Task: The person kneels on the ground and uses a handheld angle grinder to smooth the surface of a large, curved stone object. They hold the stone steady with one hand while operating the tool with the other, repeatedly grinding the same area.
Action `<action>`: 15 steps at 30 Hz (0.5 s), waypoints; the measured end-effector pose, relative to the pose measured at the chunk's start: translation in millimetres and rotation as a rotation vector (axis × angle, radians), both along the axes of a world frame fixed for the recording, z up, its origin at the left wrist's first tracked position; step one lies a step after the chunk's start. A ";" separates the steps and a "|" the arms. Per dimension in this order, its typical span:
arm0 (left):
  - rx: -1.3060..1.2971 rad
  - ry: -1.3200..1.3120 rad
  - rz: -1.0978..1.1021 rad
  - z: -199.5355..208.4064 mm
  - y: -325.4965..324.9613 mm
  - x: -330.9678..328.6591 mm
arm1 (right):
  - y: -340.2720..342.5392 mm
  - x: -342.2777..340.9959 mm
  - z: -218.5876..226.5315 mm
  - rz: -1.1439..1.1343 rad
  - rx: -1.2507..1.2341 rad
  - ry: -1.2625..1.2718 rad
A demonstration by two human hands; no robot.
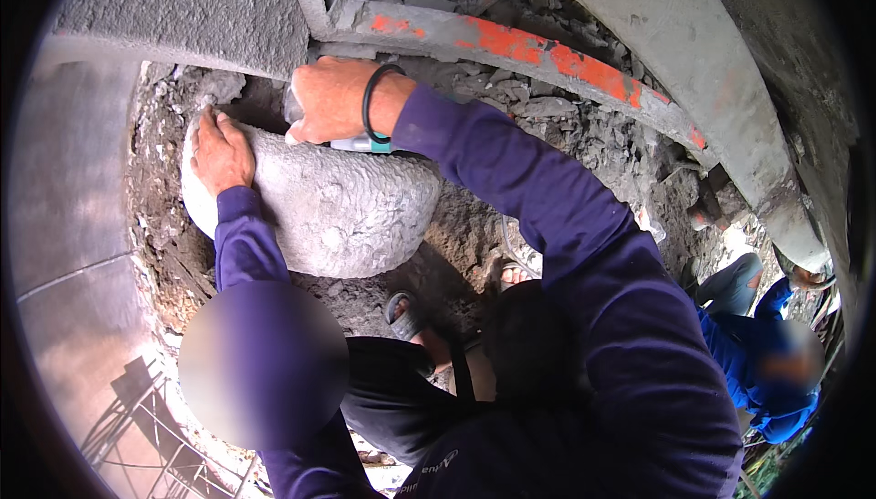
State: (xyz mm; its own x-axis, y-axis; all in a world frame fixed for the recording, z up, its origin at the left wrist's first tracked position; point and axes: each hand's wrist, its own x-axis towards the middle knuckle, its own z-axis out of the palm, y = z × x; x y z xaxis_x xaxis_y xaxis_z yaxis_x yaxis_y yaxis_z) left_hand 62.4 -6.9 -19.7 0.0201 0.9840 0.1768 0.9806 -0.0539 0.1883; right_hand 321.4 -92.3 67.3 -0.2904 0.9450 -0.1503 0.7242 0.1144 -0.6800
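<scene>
A large pale grey stone or concrete block [342,207], rounded at its lower side and rough on its right face, lies before me among rubble. My left hand [222,150] rests on its upper left end, fingers laid flat over the surface. At the block's far edge, my right hand [330,102], with a black band on the wrist, is closed around a tool. Only a bit of that tool's teal and grey body [379,146] shows below the wrist; the rest is hidden by the hand and forearm, so its kind is unclear.
Behind the block runs a grey beam with orange patches [511,41], with broken rubble around it. A rough grey slab [182,6] stands at upper left. Sandalled feet [406,317] are close below the block. At right, a person in blue [762,371] crouches near a curved grey piece.
</scene>
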 end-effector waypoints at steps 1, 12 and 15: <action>0.034 0.014 -0.012 3.0 -1.8 1.8 | -9.8 8.5 -2.2 -0.042 0.019 0.028; 0.001 -0.020 -0.002 2.0 1.2 3.1 | -155.5 107.6 -62.5 -0.252 -0.072 0.004; -0.031 -0.016 0.004 10.6 -5.0 6.5 | -196.0 110.2 -79.5 -0.403 -0.099 0.041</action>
State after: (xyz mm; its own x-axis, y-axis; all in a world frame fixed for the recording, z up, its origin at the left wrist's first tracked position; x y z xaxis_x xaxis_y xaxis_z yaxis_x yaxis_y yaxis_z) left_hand 68.9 -11.9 -9.1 0.0132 0.9891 0.1467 0.9777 -0.0435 0.2056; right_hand 431.6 -288.3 -12.2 0.0920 0.9659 -0.2420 0.6694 -0.2399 -0.7031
